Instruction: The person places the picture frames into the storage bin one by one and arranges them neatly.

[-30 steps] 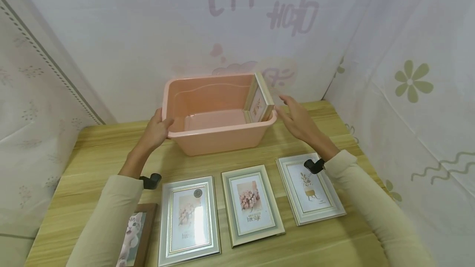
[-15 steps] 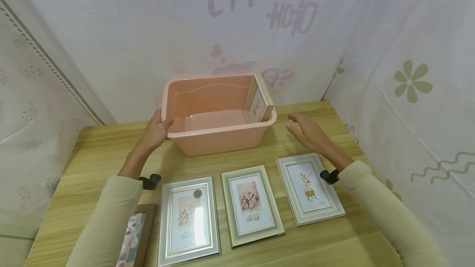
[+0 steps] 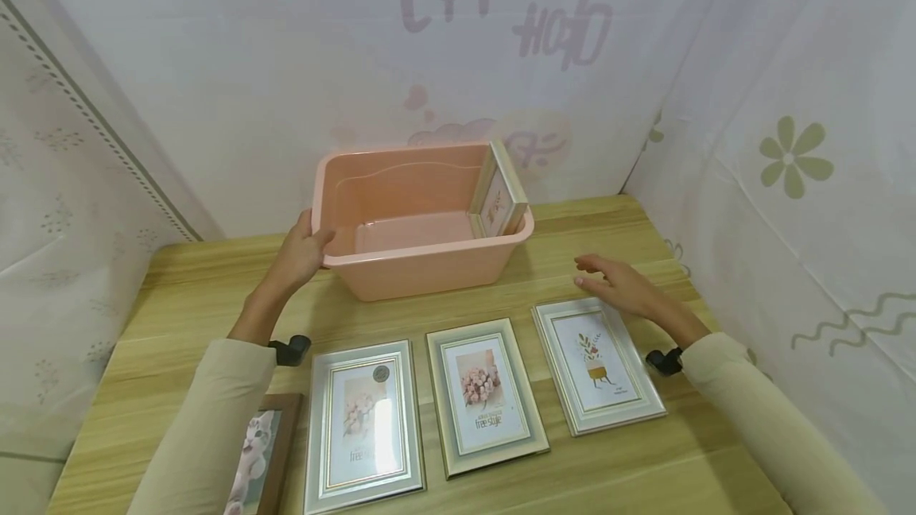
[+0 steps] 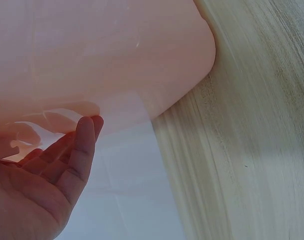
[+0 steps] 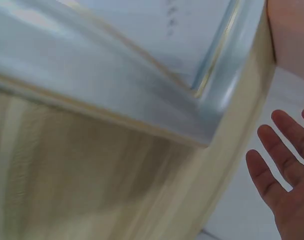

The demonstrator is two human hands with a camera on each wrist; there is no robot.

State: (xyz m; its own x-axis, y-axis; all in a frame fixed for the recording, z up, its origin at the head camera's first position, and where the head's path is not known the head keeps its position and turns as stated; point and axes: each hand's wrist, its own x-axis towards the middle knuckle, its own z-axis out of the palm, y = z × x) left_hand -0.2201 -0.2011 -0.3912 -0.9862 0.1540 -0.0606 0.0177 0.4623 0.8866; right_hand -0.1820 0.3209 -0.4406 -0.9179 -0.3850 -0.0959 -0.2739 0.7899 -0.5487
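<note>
A pink plastic tub (image 3: pixel 422 270) stands at the back of the table, with a picture frame (image 3: pixel 498 193) upright inside its right end. My left hand (image 3: pixel 295 253) holds the tub's left rim, thumb over the top and fingers outside; in the left wrist view those fingers (image 4: pixel 82 150) lie against the pink wall. My right hand (image 3: pixel 619 286) hovers with nothing in it, just behind a silver frame (image 3: pixel 601 364) that bears a plant picture. In the right wrist view its fingers (image 5: pixel 279 150) are spread and relaxed, apart from the silver frame's corner.
Two more light frames lie flat in front of the tub, a silver one (image 3: pixel 365 420) and a champagne one (image 3: pixel 488 396). A brown frame (image 3: pixel 281 443) with a kitten picture is partly under the left sleeve. Printed cloth (image 3: pixel 250 62) hangs behind the table (image 3: pixel 179 316).
My right hand has left the tub's right end and come toward me and to the right, near the plant-picture frame. The left hand and the tub have stayed put.
</note>
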